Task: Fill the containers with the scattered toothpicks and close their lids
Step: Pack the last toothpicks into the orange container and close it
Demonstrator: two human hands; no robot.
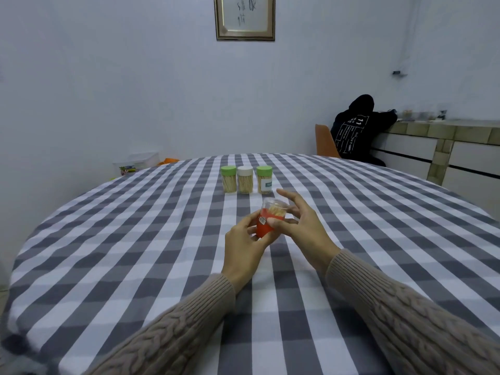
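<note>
In the head view, both hands hold a small red toothpick container [266,226] above the middle of the worktop [135,239], which is covered in a grey-and-white checked cloth. The left hand [244,240] grips the container's red body from the left, its fingers curled round the lower part. The right hand [300,226] holds it from the right: the thumb presses on the red body, while the other fingers [288,197] reach loosely past the clear lid [274,204]. Whether that lid is fully seated cannot be told. Toothpick tips show through the clear top.

Farther back on the worktop, three filled toothpick jars stand upright in a close row, all capped: a left green-lidded jar [228,179], a white-lidded jar [245,180] in the middle, and a right green-lidded jar [264,180] bearing a small label. Both arms wear beige cable-knit sleeves [405,315].

Behind the worktop, a person in a dark hoodie [357,128] sits at a tiled counter [443,131]. A framed picture [244,17] hangs on the wall.
</note>
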